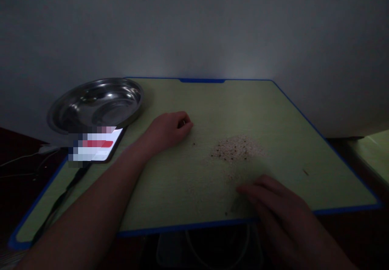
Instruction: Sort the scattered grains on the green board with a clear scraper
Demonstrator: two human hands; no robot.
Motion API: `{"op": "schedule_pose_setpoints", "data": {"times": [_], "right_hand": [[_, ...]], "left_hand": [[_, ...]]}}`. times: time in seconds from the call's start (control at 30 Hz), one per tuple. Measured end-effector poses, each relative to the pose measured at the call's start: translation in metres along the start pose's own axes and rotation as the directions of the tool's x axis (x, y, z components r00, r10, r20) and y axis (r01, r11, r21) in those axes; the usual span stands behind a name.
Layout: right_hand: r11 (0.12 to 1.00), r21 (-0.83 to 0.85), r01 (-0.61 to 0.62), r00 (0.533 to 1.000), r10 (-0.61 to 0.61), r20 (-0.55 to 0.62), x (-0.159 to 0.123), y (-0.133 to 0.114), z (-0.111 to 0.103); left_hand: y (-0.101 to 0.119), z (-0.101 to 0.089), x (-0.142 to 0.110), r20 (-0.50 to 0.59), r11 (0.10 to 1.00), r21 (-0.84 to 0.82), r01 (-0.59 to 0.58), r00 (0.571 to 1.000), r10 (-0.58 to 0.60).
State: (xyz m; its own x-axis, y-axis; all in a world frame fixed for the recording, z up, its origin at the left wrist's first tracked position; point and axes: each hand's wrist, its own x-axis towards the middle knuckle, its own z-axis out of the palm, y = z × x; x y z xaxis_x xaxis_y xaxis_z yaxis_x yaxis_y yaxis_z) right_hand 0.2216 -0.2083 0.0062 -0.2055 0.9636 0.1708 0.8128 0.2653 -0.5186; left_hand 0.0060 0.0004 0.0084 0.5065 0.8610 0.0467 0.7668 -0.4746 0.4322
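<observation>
A small heap of pale grains [234,147], dotted with several dark specks, lies spread on the light green tabletop [212,108]. My left hand [170,130] rests on the table left of the grains, fingers curled closed with thumb against them. What it holds, if anything, is hidden, though a tiny pale spot shows in the gap. Close to the front edge, my right hand [273,197] reaches in below the heap. Its fingers are stretched to the left, tips near the tabletop, with no object visible in them. Single dark specks lie near each hand.
At the back left stands a wide steel basin [115,112]. In front of it, a lit phone [100,150] has a dark strap [71,185] running toward me. A small brown sliver [305,172] lies at the right. A wall rises behind the blue-edged table.
</observation>
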Motion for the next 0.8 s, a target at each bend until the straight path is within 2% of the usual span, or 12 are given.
{"op": "schedule_pose_setpoints", "data": {"times": [0.13, 0.27, 0.4, 0.5, 0.6, 0.8], "right_hand": [[0.999, 0.011, -0.049, 0.999, 0.049, 0.022, 0.008, 0.002, 0.004], [0.998, 0.042, -0.039, 0.996, 0.036, 0.082, 0.008, -0.001, 0.01], [0.996, 0.093, -0.017, 0.989, 0.003, 0.146, 0.003, -0.003, 0.007], [0.996, 0.091, 0.009, 0.998, -0.015, 0.065, 0.002, 0.001, 0.001], [0.997, 0.056, -0.047, 0.998, 0.049, -0.05, 0.01, 0.013, -0.006], [0.987, -0.047, -0.151, 0.951, 0.133, -0.281, 0.04, 0.048, -0.019]], "left_hand": [[0.001, -0.001, 0.0, 0.002, 1.0, 0.006, 0.009, 1.0, -0.009], [-0.001, -0.001, 0.0, 0.006, 1.0, -0.005, -0.002, 1.0, 0.002], [-0.002, 0.0, 0.0, -0.003, 1.0, -0.012, -0.01, 1.0, 0.01], [-0.002, 0.001, 0.001, -0.004, 1.0, -0.015, -0.015, 1.0, 0.015], [-0.002, 0.001, 0.001, 0.005, 1.0, -0.011, -0.01, 1.0, 0.01], [-0.002, -0.002, 0.001, 0.016, 1.0, -0.011, -0.001, 1.0, 0.001]]}}
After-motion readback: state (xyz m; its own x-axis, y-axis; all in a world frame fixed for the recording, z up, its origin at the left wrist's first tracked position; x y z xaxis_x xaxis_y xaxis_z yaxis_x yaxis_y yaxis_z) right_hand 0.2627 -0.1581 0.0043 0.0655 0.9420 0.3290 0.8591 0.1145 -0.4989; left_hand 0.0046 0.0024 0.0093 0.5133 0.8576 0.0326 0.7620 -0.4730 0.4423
